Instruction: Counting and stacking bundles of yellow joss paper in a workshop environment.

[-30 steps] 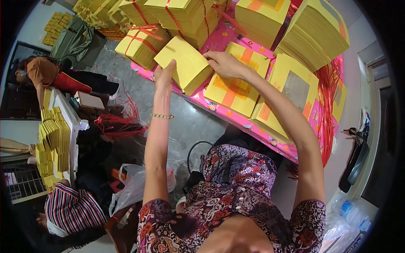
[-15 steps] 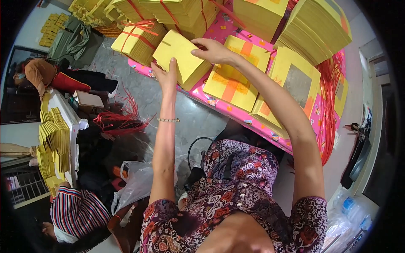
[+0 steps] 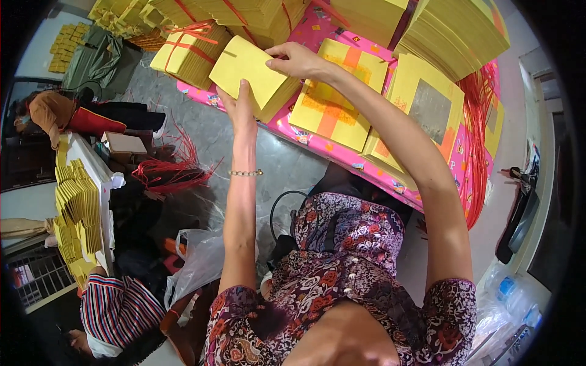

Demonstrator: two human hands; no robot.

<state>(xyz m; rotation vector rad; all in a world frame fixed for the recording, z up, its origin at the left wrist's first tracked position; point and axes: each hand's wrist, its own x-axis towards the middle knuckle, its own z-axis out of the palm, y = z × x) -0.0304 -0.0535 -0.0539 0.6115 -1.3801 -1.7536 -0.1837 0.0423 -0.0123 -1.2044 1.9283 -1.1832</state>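
A thick stack of yellow paper sits near the far-left part of the table, between my two hands. My left hand grips its near left corner, with the thumb on the top sheet and the other fingers down the side. Against the far right edge, my right hand holds it with bent fingers; part of these are hidden. Just left of it stands a yellow stack tied with red string. To the right lies a yellow stack with an orange patch.
A pink patterned cloth covers the table, which also bears tall yellow stacks and red strings. Further left, two people work at a white table with folded yellow paper. A clear plastic bag hangs beside my left arm.
The view has shifted slightly, so table and stacks sit a little higher and further left. Both hands stay on the same paper stack.
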